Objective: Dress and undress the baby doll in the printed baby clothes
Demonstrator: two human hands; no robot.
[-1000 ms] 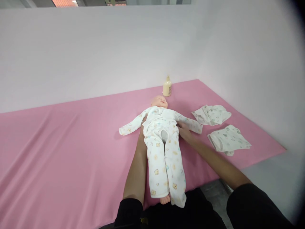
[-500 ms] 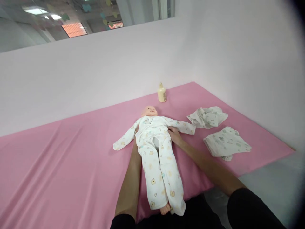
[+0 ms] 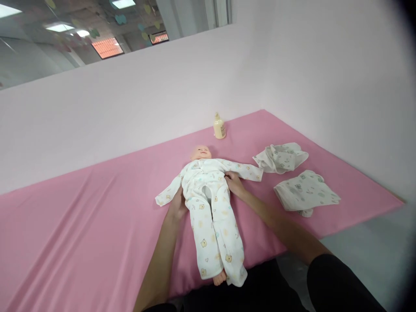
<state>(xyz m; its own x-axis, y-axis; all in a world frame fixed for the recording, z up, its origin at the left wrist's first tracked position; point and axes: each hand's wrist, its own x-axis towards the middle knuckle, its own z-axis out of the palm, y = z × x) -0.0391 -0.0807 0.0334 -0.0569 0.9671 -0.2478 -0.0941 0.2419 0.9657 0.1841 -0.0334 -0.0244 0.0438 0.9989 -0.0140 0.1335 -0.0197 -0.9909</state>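
Pink tabletop (image 3: 113,225) | doll (image 3: 200,153) between left grip (image 3: 178,204) and right grip (image 3: 233,182) | fingers together or apart: I cannot tell | uneven pulling could twist the trousers (image 3: 227,227)

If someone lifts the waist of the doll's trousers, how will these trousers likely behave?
The trousers will probably feel soft and floppy, since wrinkles gather near the waist beside the right hand. The cuff at picture right may dangle, since no foot shows from it.

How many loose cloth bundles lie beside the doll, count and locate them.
2: a crumpled bundle at the back, near the shirt sleeve, and a flatter bundle nearer the camera. Folds may hide more.
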